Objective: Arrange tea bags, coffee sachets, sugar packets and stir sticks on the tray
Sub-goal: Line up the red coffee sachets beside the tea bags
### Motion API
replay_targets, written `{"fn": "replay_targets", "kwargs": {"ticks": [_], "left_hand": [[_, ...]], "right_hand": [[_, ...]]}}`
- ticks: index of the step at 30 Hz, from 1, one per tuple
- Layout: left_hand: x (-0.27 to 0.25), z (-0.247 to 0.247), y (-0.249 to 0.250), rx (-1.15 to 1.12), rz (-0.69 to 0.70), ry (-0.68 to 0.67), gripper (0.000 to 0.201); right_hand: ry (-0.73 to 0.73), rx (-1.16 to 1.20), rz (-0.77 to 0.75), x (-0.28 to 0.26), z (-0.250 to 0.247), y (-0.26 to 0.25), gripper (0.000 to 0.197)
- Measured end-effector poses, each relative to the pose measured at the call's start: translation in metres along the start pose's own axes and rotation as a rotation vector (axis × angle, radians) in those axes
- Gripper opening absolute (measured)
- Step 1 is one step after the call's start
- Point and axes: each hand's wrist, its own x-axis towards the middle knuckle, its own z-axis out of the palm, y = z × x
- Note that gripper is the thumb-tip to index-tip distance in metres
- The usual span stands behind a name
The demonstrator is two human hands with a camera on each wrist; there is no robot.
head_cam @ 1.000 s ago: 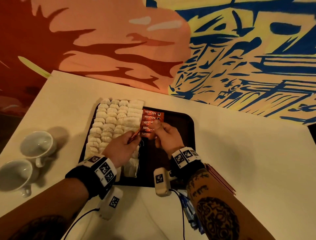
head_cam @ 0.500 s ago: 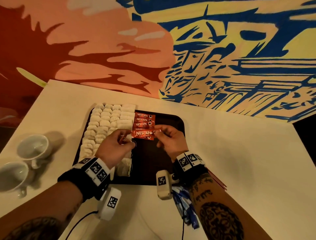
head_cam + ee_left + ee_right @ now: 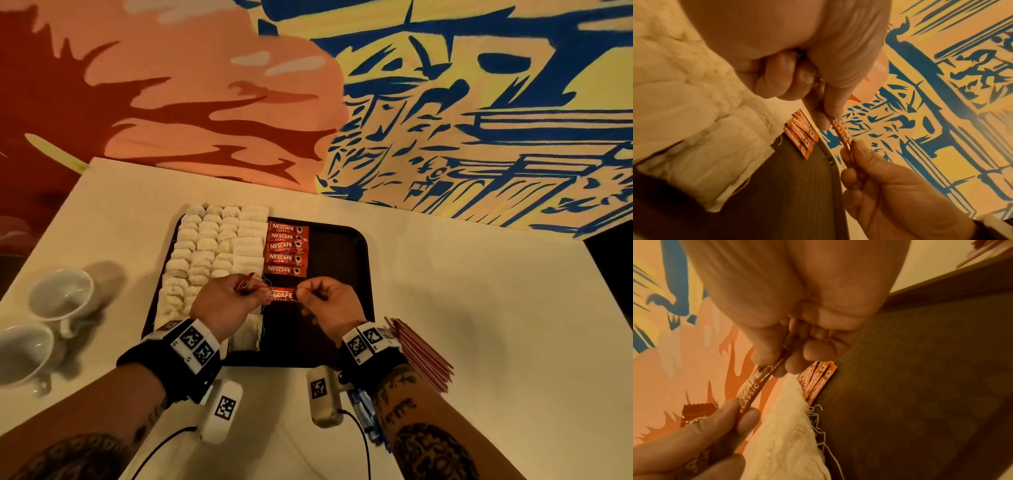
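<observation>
A dark tray (image 3: pixel 342 260) lies on the white table. Rows of white tea bags (image 3: pixel 212 246) fill its left part. To their right several red coffee sachets (image 3: pixel 286 248) lie in a column. Both hands hold one more red coffee sachet (image 3: pixel 281 295) (image 3: pixel 841 133) (image 3: pixel 751 391) just above the tray, nearer than the column. My left hand (image 3: pixel 233 301) pinches its left end and also keeps spare red sachets (image 3: pixel 245 283) (image 3: pixel 694 412) in its curled fingers. My right hand (image 3: pixel 329 305) pinches the right end.
Two white cups (image 3: pixel 44 322) stand on the table to the left of the tray. A stack of dark red stir sticks (image 3: pixel 424 353) lies by my right wrist. Blue packets (image 3: pixel 368 411) show under my right forearm. A painted wall rises behind the table.
Both hands have drawn back toward me along the tray, and a fresh sachet is held between them. One more sachet now lies at the near end of the column.
</observation>
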Motion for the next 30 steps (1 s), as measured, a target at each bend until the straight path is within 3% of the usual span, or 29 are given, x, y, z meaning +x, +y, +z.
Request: {"fn": "replay_targets", "kwargs": {"ticks": [9,16,30], "left_hand": [[0.019,-0.007,-0.018,0.106,-0.075,-0.029,0.008],[0.036,-0.028,-0.022,-0.054,-0.142,0.103,0.017],[0.044,-0.031,-0.019,-0.057,-0.129,0.087,0.011]], "right_hand": [[0.006,0.081,0.137,0.023,0.011,0.011,0.009],[0.247,-0.022,0.180,0.067,0.003,0.018,0.011],[0.239,-0.234,0.268,0.099,0.012,0.022,0.020]]}}
